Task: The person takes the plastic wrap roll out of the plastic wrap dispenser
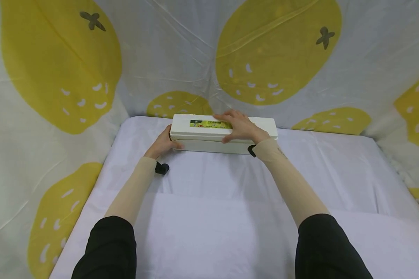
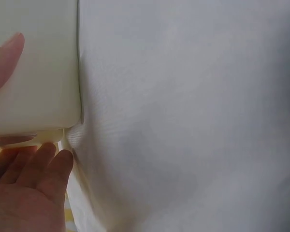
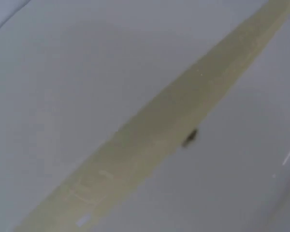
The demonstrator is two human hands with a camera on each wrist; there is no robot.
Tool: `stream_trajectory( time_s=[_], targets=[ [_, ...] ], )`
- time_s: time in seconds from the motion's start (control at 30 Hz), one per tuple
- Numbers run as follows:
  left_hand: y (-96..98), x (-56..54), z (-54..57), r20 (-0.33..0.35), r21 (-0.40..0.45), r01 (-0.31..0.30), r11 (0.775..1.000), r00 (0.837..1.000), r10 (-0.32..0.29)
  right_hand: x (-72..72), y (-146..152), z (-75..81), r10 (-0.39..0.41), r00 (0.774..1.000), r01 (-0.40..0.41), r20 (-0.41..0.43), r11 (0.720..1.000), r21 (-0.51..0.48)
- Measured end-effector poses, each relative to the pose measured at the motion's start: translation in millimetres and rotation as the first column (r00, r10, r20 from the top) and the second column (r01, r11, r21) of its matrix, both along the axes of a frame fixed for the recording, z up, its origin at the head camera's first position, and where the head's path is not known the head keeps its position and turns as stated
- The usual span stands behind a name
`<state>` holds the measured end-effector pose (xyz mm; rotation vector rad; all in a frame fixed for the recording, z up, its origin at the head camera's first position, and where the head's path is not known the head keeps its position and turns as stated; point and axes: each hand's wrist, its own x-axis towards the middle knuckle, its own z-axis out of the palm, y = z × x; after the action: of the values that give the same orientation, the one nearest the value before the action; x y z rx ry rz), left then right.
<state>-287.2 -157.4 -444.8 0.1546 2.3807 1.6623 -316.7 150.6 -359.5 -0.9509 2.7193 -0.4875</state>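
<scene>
A long white cling film box [image 1: 202, 136] with a yellow-green label lies at the back of the white-covered table, its lid down. At its left end my left hand [image 1: 163, 144] grips the corner, thumb on the front wall and fingers round the end. In the left wrist view the thumb [image 2: 7, 63] lies against the white wall, while the other fingers [image 2: 31, 166] are at the box's end. My right hand [image 1: 242, 126] holds the box from above, fingers over the lid and thumb at the front seam. The right wrist view shows neither hand nor box.
White cloth [image 1: 209, 228] covers the table, with a few creases and a fold across it. Close behind the box hangs a curtain [image 1: 167, 58] printed with yellow lemons, which also runs along both sides. Black straps [image 1: 161, 168] sit on the wrists.
</scene>
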Motion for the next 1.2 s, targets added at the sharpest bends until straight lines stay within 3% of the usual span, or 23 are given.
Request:
stream_trajectory(
  time_s=[0.3, 0.83, 1.2],
  targets=[
    [-0.2, 0.3, 1.2, 0.05, 0.024, -0.002, 1.0, 0.999, 0.001, 3.1, 8, -5.2, 0.023, 0.999, -0.023, -0.042, 1.0, 0.0],
    [3.9, -2.3, 3.3, 0.027, 0.06, 0.001, 0.998, 1.0, -0.002, 6.8, 18, 1.8, 0.02, 0.997, -0.019, -0.073, 1.0, 0.018],
    [6.1, -0.6, 6.6, 0.095, 0.135, -0.015, 0.991, 0.996, 0.002, 8.5, 28, 4.9, -0.005, 0.998, 0.004, -0.058, 1.0, -0.014]
  ],
)
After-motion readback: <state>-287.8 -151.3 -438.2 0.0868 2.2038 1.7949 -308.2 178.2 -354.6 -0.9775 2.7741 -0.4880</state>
